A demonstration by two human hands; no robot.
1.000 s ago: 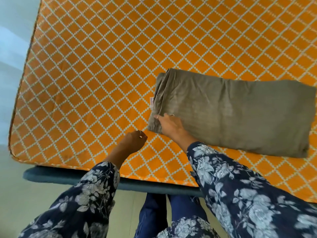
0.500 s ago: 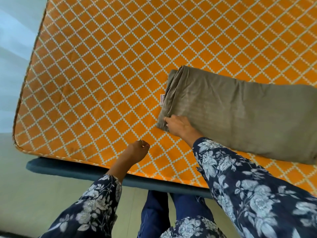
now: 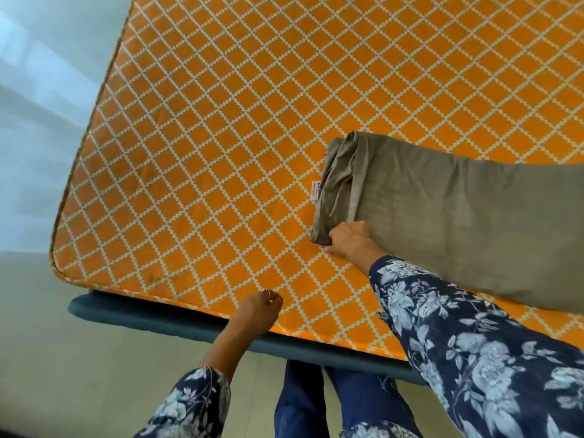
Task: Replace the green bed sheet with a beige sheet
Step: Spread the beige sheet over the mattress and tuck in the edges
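A folded beige sheet lies on the bare orange mattress with a white diamond pattern, at the right. My right hand grips the near left corner of the folded sheet, fingers curled round its layered edge. My left hand hovers at the mattress's near edge with its fingers curled inward, holding nothing that I can see. A small white label shows beside the sheet's left edge. No green sheet is in view.
The dark blue bed frame juts out under the mattress's near edge. Pale floor lies to the left and in front. My legs in dark blue trousers stand against the frame.
My right hand has closed round the sheet's near left corner, which has lifted slightly. My left hand has stayed by the mattress edge. The view has shifted, pushing everything rightward.
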